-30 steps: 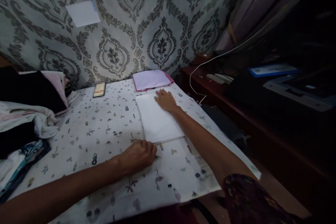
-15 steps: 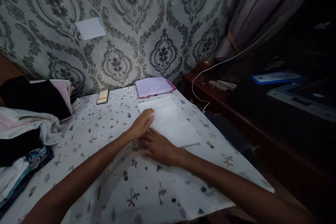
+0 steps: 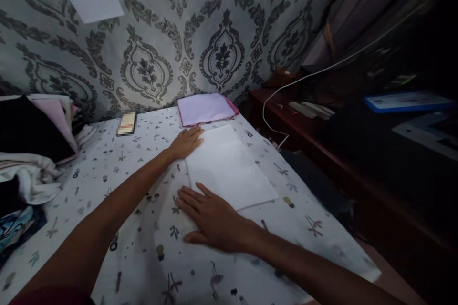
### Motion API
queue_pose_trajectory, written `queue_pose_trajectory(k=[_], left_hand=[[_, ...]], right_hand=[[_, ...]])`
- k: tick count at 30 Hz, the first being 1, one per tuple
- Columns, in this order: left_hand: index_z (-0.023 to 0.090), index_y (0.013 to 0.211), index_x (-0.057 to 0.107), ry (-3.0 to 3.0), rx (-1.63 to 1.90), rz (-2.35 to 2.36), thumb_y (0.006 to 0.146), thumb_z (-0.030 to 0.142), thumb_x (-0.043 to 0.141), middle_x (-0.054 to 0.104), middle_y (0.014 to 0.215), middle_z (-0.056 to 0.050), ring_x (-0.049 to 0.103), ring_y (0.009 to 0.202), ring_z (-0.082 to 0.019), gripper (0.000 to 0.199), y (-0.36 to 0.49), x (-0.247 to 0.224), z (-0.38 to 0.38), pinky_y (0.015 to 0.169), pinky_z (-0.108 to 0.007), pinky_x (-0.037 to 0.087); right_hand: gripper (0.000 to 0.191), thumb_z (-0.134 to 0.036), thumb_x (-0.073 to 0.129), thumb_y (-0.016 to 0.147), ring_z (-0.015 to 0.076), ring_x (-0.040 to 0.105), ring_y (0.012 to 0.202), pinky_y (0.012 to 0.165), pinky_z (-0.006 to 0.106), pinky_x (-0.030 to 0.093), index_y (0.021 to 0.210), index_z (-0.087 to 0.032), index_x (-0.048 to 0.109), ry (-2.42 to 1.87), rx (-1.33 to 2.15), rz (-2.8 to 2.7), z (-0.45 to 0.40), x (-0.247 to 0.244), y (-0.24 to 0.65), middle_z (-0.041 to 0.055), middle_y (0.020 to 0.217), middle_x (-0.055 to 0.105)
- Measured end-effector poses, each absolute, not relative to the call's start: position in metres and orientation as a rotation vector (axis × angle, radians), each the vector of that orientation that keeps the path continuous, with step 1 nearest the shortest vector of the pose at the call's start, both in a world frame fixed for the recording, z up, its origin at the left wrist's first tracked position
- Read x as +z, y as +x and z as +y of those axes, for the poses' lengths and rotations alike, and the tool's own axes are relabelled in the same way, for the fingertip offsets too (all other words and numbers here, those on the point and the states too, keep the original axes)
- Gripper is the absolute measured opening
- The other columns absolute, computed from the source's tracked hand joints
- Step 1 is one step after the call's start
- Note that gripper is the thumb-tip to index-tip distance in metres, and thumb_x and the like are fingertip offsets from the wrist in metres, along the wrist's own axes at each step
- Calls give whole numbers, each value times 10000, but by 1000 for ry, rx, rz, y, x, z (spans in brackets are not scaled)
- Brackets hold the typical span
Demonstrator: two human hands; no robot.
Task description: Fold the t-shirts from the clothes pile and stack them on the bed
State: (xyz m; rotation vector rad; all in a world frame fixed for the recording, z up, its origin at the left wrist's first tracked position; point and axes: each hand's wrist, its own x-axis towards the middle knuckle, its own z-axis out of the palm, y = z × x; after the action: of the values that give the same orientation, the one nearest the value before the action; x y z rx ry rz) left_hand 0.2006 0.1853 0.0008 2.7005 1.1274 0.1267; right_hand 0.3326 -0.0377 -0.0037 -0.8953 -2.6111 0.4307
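A folded white cloth (image 3: 229,167) lies flat on the patterned sheet (image 3: 143,243). My left hand (image 3: 186,143) rests palm down at the cloth's far left corner, its fingers stretched out. Near the cloth's front left corner, my right hand (image 3: 213,217) lies flat with fingers spread, mostly over the sheet. Neither hand grips anything. Just beyond the white cloth is a folded lilac cloth (image 3: 203,108) with a pink edge below it.
A phone-like object (image 3: 127,123), partly blurred, lies at the back left. Piled clothes (image 3: 32,128) stand at the left edge. To the right, a dark red table (image 3: 304,128) carries a white cable (image 3: 322,71) and a blue-edged item (image 3: 408,102). A patterned wall rises behind.
My hands have moved apart: the left to the far corner, the right toward me, its fingers now spread. More of the white cloth shows. The camera view has shifted closer.
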Motion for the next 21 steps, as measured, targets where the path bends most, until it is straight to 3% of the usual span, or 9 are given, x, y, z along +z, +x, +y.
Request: queue_pose_trajectory(k=[6, 10, 13, 18, 21], left_hand=[[88, 1544, 297, 2710, 137, 1227, 1033, 460, 311, 154, 1672, -170, 109, 1556, -272, 633, 204, 12, 163, 1243, -508, 74], [98, 1555, 275, 2684, 105, 1141, 1035, 490, 304, 176, 1667, -166, 106, 1556, -274, 652, 206, 16, 106, 1241, -546, 88], [149, 1553, 298, 2769, 110, 967, 1022, 514, 357, 241, 1652, -157, 129, 1552, -283, 647, 204, 13, 48, 1237, -585, 60], [168, 1561, 253, 2800, 183, 772, 949, 659, 421, 289, 1628, -193, 170, 1544, -293, 803, 198, 1, -35, 1229, -616, 125], [160, 1556, 222, 2581, 377, 942, 988, 545, 442, 205, 1650, -219, 124, 1551, -303, 721, 189, -6, -59, 1216, -611, 219]], right_hand=[[721, -591, 527, 945, 274, 294, 1502, 1250, 505, 189, 1539, -205, 390, -888, 476, -2587, -37, -1, 333, 145, 1580, 390], [427, -417, 474, 1004, 211, 511, 1360, 1161, 446, 375, 1374, -228, 572, -715, 437, -2340, -40, 6, 340, 110, 1395, 623], [338, -300, 431, 1010, 198, 616, 1197, 1056, 421, 476, 1270, -236, 636, -815, 371, -2069, -35, 18, 355, 84, 1213, 715], [394, -325, 410, 996, 271, 562, 1260, 1106, 454, 419, 1264, -164, 651, -1352, 281, -2043, 23, 33, 397, 142, 1296, 664], [449, -264, 412, 978, 278, 448, 1395, 1183, 426, 313, 1345, -78, 591, -1632, 239, -2230, 78, 38, 413, 189, 1457, 543]])
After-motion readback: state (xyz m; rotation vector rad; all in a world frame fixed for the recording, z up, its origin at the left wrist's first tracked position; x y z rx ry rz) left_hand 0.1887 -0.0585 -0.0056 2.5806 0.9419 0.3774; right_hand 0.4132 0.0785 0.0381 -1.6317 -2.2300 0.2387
